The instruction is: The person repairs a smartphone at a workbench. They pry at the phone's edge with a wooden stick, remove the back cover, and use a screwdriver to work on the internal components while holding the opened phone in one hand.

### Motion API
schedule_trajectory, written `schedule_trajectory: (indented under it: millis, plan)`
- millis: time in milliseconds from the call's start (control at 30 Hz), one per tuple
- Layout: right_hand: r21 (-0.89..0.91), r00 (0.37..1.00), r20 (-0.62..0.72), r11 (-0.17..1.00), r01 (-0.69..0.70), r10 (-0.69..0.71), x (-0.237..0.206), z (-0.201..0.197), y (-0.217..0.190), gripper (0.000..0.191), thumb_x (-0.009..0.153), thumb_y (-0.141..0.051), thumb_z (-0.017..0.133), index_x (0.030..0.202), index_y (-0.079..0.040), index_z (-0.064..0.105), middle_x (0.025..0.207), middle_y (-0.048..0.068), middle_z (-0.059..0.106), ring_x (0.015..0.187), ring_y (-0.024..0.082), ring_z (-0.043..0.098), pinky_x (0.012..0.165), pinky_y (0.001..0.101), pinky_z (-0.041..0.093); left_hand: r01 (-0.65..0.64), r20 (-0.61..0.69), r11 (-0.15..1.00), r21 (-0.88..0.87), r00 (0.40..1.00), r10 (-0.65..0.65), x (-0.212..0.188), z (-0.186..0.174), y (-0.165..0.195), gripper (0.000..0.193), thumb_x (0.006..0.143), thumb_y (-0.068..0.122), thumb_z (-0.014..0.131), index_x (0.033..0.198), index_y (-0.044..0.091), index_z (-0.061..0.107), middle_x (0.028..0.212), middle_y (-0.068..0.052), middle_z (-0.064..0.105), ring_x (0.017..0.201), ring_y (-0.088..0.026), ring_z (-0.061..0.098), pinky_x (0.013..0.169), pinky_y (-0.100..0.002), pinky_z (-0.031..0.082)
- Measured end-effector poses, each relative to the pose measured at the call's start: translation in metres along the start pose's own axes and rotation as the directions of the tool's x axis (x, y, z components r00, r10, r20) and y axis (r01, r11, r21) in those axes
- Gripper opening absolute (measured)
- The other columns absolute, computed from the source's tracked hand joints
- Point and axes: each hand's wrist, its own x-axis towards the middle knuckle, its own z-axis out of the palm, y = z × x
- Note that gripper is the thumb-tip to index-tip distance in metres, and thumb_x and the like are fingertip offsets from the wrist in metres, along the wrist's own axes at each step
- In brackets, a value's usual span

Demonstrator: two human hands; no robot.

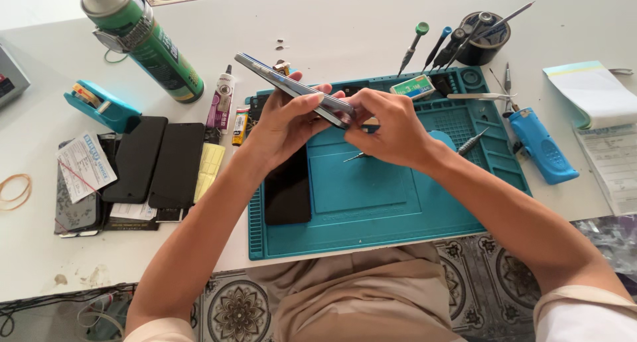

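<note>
My left hand point(282, 126) and right hand point(391, 130) meet above my lap, forearms angled inward, fingers point(312, 103) curled closed in a pinch.

A mat point(391, 229) lies mid-frame on the table point(345, 23); phones point(156, 159) left of it, spray can point(142, 40) upper left, tool cup point(488, 37) upper right.

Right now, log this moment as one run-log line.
left hand: holds phone edge-up, tilted | right hand: pinches phone's near end | below: teal work mat, dark screen panel lying flat
</note>
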Motion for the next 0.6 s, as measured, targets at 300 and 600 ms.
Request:
schedule_trajectory:
  millis: [300, 600]
  plan:
    - [-0.019, 0.998, -0.025, 0.998, 0.066, -0.066, 0.003, -0.004, 0.011, 0.027, 0.084, 0.003, 0.079, 0.107, 0.002, 0.064, 0.114, 0.017, 0.075, 0.095, 0.022, 0.078, 0.076, 0.0300, 0.064, 0.002, 0.119, 0.998, 0.061, 0.993, -0.009, 0.003, -0.024, -0.002, 0.074, 0.091, -0.004, 0.072, 0.148, 0.015, 0.029, 0.140, -0.022, 0.057, 0.128, -0.032, 0.059, 0.103, -0.045, 0.052]
    - [-0.146, 0.978, -0.178, 0.986, 0.084, -0.109, 0.007, -0.012, 0.023, 0.017, 0.095, 0.005, 0.076, 0.105, 0.002, 0.062, 0.113, 0.016, 0.075, 0.099, 0.023, 0.078, 0.079, 0.0299, 0.066, 0.143, 0.041, 0.989, -0.029, 0.989, -0.142, 0.001, -0.015, 0.005, 0.059, 0.071, -0.005, 0.057, 0.127, 0.008, 0.045, 0.119, -0.018, 0.062, 0.112, -0.042, 0.068, 0.103, -0.057, 0.053]
